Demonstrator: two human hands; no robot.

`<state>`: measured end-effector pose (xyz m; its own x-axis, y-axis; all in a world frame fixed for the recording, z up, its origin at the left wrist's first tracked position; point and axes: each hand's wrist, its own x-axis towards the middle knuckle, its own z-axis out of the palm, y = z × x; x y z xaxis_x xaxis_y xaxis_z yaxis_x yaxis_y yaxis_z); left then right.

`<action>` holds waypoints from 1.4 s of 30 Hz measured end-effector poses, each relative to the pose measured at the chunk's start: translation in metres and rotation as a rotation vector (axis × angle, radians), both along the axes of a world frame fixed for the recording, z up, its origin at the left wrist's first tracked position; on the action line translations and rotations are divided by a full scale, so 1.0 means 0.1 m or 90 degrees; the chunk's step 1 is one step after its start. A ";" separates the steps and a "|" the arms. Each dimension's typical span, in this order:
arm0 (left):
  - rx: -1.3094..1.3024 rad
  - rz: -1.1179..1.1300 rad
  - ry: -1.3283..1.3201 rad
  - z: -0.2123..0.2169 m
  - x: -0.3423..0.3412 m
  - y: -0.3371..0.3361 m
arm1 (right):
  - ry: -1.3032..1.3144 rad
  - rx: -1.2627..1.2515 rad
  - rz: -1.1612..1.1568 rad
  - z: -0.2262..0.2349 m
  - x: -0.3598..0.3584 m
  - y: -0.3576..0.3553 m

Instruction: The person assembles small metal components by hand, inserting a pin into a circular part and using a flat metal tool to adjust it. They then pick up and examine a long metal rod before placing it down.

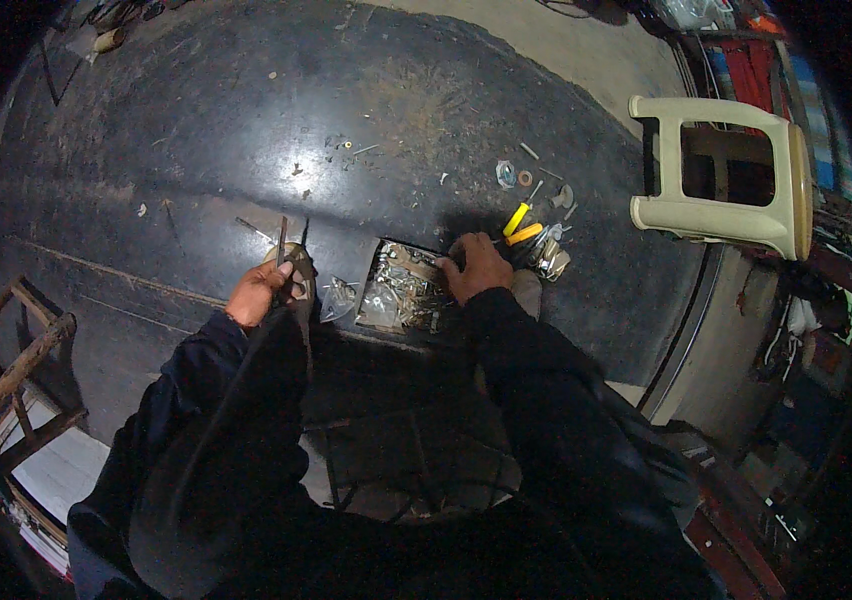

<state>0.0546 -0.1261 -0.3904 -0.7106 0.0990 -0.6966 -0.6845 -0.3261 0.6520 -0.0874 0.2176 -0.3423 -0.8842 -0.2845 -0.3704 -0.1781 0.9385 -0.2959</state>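
My left hand (258, 292) is closed at the near left, beside my shoe (300, 262). A narrow, flat metal strip (284, 238) stands up from between its thumb and fingers; its exact kind is unclear. A shallow rectangular box (367, 318) of mixed screws and small metal parts (409, 290) lies between my hands. At the box's right edge is my right hand (481, 272), with its thumb at the rim and apart from the bent fingers. Nothing shows in it. A clear plastic bag of small parts (338, 297) lies left of the box.
Right of my right hand lie yellow-handled screwdrivers (519, 217), a tape roll (506, 173) and loose metal pieces. A cream plastic stool (716, 215) lies on its side at the right. A wooden frame (24, 370) stands at the left. Small bits dot the dark floor mat (216, 110).
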 end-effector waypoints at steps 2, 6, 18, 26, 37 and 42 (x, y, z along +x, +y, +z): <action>0.008 0.007 -0.017 0.01 -0.01 0.01 | -0.002 -0.032 -0.020 -0.05 0.06 0.04; 0.018 0.009 -0.019 0.01 -0.01 0.01 | 0.031 -0.111 -0.078 -0.22 0.34 0.12; -0.019 -0.008 -0.036 0.07 -0.02 -0.01 | -0.451 -0.678 -0.790 -0.84 0.49 -0.11; 0.009 0.030 -0.039 0.07 -0.02 0.02 | -0.488 -0.689 -0.987 -0.64 0.45 -0.23; 0.013 0.034 -0.052 0.07 -0.02 0.01 | -0.338 -0.536 -0.605 -0.71 0.63 -0.28; 0.013 0.040 -0.047 0.10 -0.02 0.02 | -0.424 -0.605 -0.722 -0.46 0.60 -0.44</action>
